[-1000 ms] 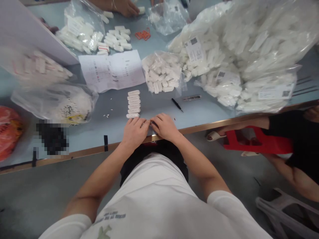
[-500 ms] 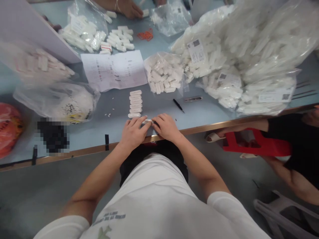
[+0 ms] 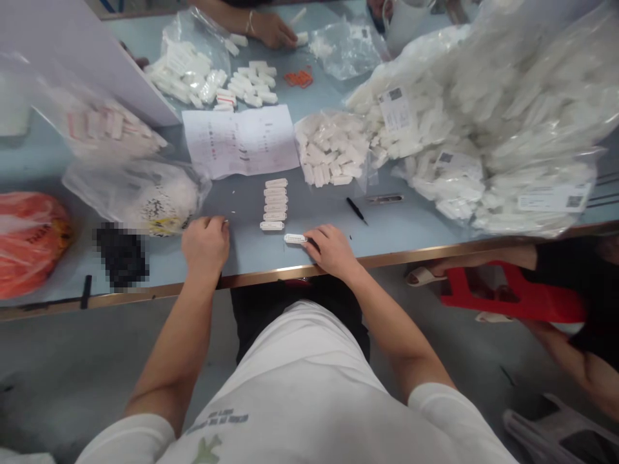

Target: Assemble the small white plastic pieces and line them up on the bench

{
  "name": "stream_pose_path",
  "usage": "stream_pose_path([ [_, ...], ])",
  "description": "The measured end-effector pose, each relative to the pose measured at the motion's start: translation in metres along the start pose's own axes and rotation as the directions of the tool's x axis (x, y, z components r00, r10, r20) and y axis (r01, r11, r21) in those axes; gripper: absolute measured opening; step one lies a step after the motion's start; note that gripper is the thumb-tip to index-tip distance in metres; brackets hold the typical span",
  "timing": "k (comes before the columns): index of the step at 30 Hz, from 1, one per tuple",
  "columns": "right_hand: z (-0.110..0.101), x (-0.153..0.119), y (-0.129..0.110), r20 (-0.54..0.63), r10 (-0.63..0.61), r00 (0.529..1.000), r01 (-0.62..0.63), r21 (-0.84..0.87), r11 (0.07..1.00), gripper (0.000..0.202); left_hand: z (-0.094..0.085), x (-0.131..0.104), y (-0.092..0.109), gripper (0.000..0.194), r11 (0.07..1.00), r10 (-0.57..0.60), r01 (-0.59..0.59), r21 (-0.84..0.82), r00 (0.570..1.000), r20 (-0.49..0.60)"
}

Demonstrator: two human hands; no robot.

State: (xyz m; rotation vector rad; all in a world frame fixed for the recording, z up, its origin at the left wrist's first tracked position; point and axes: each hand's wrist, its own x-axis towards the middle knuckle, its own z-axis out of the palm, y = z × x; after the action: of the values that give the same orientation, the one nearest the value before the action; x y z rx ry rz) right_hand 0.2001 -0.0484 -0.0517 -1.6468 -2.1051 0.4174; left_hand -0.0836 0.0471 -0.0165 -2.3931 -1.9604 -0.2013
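Observation:
My right hand (image 3: 330,249) pinches the right end of a small white plastic piece (image 3: 295,238) near the table's front edge. My left hand (image 3: 207,243) is closed at the table, left of the piece; a tiny bit shows at its fingertips, too small to name. Between and beyond my hands lies a column of several white pieces (image 3: 275,200). A black pen-like tool (image 3: 356,211) and a thin metal tool (image 3: 384,199) lie to the right. Tiny white bits (image 3: 233,212) are on the table beyond my left hand.
Bags of white parts (image 3: 333,148) and a large bag pile (image 3: 483,96) stand at centre and right. A printed sheet (image 3: 242,143) lies behind the column. Another person's hand (image 3: 273,30) works across the table (image 3: 242,252); someone sits at right.
My left hand has let go of the white piece and moved left, away from my right hand, which still holds it. The whole view has shifted slightly.

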Motion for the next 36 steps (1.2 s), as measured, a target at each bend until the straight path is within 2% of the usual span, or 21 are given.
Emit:
stream_pose_path([
  [7, -0.001, -0.001, -0.001, -0.003, 0.004, 1.000, -0.004, 0.004, 1.000, 0.030, 0.005, 0.010, 0.008, 0.030, 0.997, 0.010, -0.012, 0.077, 1.000, 0.028],
  [10, -0.002, -0.001, -0.001, -0.004, -0.002, 1.000, 0.002, 0.001, 1.000, 0.030, 0.005, 0.013, 0.010, 0.027, 0.998, 0.009, -0.011, 0.057, 1.000, 0.028],
  [15, -0.002, -0.001, -0.001, 0.002, 0.009, 1.000, -0.009, -0.001, 1.000, 0.028, 0.004, 0.013, 0.007, 0.028, 0.996, 0.044, -0.044, 0.076, 0.999, 0.004],
  [19, -0.002, -0.001, 0.000, 0.003, 0.004, 1.000, -0.004, -0.003, 1.000, 0.029, 0.002, 0.010, 0.004, 0.029, 0.990, 0.076, -0.081, 0.113, 0.996, 0.049],
  [25, -0.002, 0.000, 0.000, 0.023, 0.015, 1.000, -0.015, 0.011, 1.000, 0.028, 0.004, 0.012, 0.001, 0.028, 0.990, 0.040, -0.051, 0.129, 0.995, 0.087],
  [32, -0.004, 0.001, -0.001, 0.033, 0.028, 0.999, -0.028, 0.008, 1.000, 0.029, 0.007, 0.013, 0.002, 0.020, 0.999, 0.017, -0.016, 0.032, 0.999, -0.029],
  [36, -0.001, 0.000, 0.000, 0.015, 0.022, 1.000, -0.022, 0.010, 1.000, 0.030, 0.000, 0.009, 0.016, 0.014, 0.996, -0.041, 0.040, -0.082, 0.999, -0.014],
])
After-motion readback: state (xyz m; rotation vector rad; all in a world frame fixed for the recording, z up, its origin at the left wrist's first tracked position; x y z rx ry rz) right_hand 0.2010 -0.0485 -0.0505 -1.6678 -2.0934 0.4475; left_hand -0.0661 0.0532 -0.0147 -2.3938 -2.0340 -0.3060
